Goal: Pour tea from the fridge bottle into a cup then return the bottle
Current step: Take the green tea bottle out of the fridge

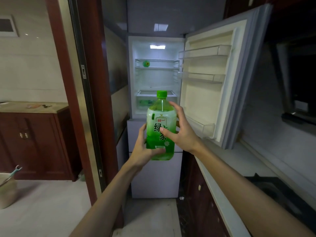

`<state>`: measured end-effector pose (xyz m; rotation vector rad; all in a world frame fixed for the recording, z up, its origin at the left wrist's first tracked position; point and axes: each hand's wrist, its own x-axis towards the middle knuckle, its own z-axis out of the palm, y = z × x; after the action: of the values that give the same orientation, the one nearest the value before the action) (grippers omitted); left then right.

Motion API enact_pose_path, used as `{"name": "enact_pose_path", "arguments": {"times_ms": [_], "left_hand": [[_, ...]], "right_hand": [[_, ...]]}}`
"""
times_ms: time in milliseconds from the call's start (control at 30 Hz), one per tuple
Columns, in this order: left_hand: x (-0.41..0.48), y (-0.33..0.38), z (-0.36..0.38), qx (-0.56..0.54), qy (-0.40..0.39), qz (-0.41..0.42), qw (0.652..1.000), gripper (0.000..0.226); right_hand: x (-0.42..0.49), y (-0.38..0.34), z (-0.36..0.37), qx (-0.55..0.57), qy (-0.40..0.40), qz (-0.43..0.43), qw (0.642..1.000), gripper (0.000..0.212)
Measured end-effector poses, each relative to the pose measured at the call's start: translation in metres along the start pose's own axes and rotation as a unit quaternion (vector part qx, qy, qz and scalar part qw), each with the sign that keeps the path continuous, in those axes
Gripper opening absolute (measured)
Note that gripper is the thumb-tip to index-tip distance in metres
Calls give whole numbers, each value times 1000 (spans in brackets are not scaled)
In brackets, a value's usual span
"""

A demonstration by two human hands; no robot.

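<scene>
Green tea bottle (159, 115) upright: left hand (142, 151) clasps its base, right hand (183, 132) wraps its middle

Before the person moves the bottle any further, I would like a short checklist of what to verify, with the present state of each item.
1. Grip is secure: the left hand holds the bottle low and the right hand holds its middle. Ok.
2. The cap is on the bottle. Ok.
3. The bottle is about upright. Ok.
4. The fridge door stands wide open, so the way to the shelves is free. Ok.
5. The cup is within reach: no cup is in view. Cannot tell.
6. The tea has already been poured. Cannot tell.
</scene>
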<state>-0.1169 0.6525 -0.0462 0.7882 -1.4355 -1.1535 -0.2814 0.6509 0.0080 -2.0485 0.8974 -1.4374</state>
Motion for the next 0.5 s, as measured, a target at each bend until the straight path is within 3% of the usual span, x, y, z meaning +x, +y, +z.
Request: {"name": "enact_pose_path", "arguments": {"times_ms": [500], "left_hand": [[-118,10,34,-21,-117,-18,993,98]], "right_hand": [[-141,-94,10,-70,104,57,990,80]]}}
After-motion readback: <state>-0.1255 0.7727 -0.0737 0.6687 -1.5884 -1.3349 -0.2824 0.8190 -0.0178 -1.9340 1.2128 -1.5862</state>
